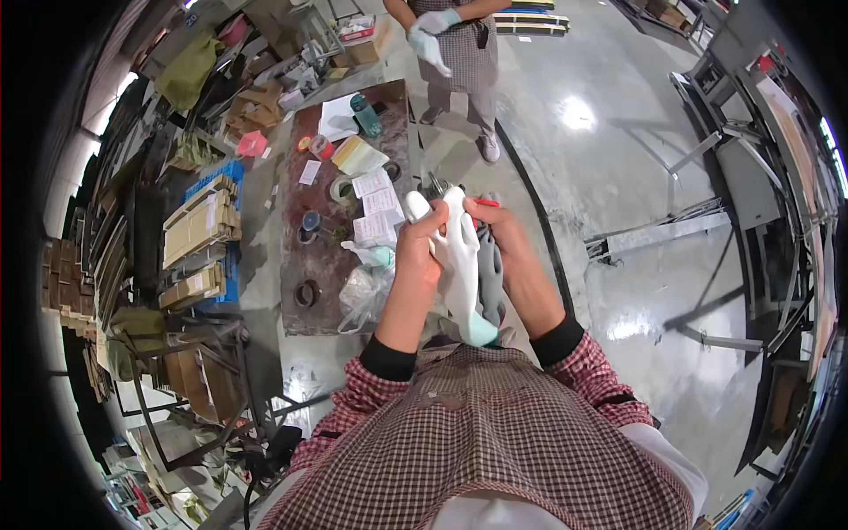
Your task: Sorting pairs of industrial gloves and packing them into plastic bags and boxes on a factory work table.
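Up close, white glove [459, 265] with teal cuff, dangling between both hands [468, 252]

The white rubber work glove [457, 265] hides the palm of the left hand [417, 256], and its fingers [433, 219] wrap out of sight behind it. The grey glove [491, 278] is half covered by the white one and by the right hand [508, 238]. The small red thing [485, 203] pinched at the top is too small to tell. At the picture's top edge another person in a checked apron [459, 44] is cut off above the chest. The papers [375, 203] on the brown bench [309, 265] are too blurred to make out.
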`<state>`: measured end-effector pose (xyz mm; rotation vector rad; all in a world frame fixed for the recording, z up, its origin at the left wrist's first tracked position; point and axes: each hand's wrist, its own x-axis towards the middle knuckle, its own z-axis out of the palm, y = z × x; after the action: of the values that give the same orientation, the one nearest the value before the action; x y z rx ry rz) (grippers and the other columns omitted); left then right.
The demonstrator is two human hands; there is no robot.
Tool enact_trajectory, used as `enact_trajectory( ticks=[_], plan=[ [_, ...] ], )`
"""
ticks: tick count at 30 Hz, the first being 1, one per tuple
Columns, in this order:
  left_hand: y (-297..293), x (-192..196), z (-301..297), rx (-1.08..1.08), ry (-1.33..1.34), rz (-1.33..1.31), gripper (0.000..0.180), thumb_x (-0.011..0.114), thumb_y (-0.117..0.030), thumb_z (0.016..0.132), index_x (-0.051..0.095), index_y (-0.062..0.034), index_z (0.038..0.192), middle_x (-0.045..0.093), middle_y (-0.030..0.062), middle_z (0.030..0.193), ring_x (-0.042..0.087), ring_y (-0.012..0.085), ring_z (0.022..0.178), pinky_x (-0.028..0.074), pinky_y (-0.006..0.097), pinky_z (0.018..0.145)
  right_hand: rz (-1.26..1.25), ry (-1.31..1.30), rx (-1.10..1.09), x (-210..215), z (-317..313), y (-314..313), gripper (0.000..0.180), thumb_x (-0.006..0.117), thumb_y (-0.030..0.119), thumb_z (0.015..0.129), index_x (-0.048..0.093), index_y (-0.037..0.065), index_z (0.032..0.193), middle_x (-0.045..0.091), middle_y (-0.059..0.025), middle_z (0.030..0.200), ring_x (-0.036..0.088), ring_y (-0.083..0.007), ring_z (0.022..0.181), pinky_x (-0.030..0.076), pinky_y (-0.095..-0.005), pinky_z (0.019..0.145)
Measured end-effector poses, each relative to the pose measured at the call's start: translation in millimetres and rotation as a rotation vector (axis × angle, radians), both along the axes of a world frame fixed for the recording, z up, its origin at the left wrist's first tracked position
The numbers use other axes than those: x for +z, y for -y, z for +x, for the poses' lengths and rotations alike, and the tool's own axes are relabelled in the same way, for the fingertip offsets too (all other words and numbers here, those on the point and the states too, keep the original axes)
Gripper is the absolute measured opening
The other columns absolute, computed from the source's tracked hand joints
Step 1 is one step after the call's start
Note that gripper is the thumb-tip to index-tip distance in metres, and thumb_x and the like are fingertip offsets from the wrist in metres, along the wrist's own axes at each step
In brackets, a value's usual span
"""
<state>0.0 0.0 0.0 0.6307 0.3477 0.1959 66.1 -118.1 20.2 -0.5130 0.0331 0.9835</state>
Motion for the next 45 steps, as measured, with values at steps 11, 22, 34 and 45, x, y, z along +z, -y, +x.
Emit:
enact_trajectory(
  ticks=[11, 22, 34, 45],
  plan=[
    [-110.5, -89.6, 89.6, 0.032, -0.401, 0.130, 0.017, 0.060, -0.012, 0.077, 0.058, -0.0027, 0.091, 0.060, 0.0094, 0.082, 0.058, 0.0221, 0.072, 0.047, 0.036, 0.064, -0.296, 0.038, 0.049, -109.4, 83.5, -113.6, 0.015, 0.056, 0.013, 0.079, 0.059, -0.001, 0.085, 0.063, -0.0116, 0.075, 0.060, -0.0226, 0.063, 0.048, -0.0338, 0.058],
    [-142.5, -91.5, 107.7, 0.209, -0.254, -0.170, 0.017, 0.055, -0.013, 0.083, 0.054, 0.0012, 0.092, 0.056, 0.0085, 0.078, 0.058, 0.0224, 0.069, 0.049, 0.035, 0.060, -0.231, -0.097, 0.000, -93.2, 92.9, -159.6, 0.016, 0.056, 0.011, 0.079, 0.056, -0.004, 0.085, 0.061, -0.0155, 0.074, 0.060, -0.0261, 0.062, 0.051, -0.0361, 0.059],
    [-144.9, -94.9, 99.8, 0.150, -0.172, -0.178, 0.020, 0.054, -0.017, 0.085, 0.054, -0.0004, 0.095, 0.058, 0.0094, 0.083, 0.058, 0.0230, 0.075, 0.049, 0.036, 0.068, -0.188, -0.144, -0.083, -90.1, 82.6, -164.2, 0.016, 0.056, 0.012, 0.080, 0.057, -0.003, 0.085, 0.062, -0.0150, 0.073, 0.060, -0.0253, 0.061, 0.050, -0.0355, 0.059],
    [-132.6, -44.1, 107.4, 0.036, -0.230, 0.413, 0.017, 0.065, -0.018, 0.075, 0.056, -0.0036, 0.078, 0.053, 0.0016, 0.065, 0.051, 0.0107, 0.055, 0.039, 0.025, 0.048, -0.248, 0.094, -0.175, -77.5, 80.9, -140.4, 0.017, 0.062, 0.016, 0.077, 0.060, 0.000, 0.083, 0.062, -0.0083, 0.074, 0.059, -0.0164, 0.060, 0.046, -0.0286, 0.057]
  ],
)
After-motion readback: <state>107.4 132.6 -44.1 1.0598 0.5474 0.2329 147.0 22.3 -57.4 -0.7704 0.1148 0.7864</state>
